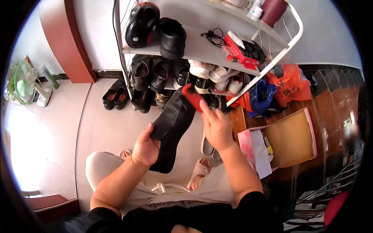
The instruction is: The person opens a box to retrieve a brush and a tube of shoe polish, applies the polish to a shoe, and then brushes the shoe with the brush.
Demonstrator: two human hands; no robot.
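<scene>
Currently, the black shoe (pixel 173 126), dark throughout with a faint sheen, is raised above the lap. Left hand (pixel 147 148): thumb clamped on its edge. Right hand (pixel 217 128): fingers closed around a red item (pixel 191 99) at the far end. Bare floor (pixel 105 130) lies left; the rack (pixel 190 40) bounds the front. Long axis: obliquely forward-right; toe direction indeterminate.
</scene>
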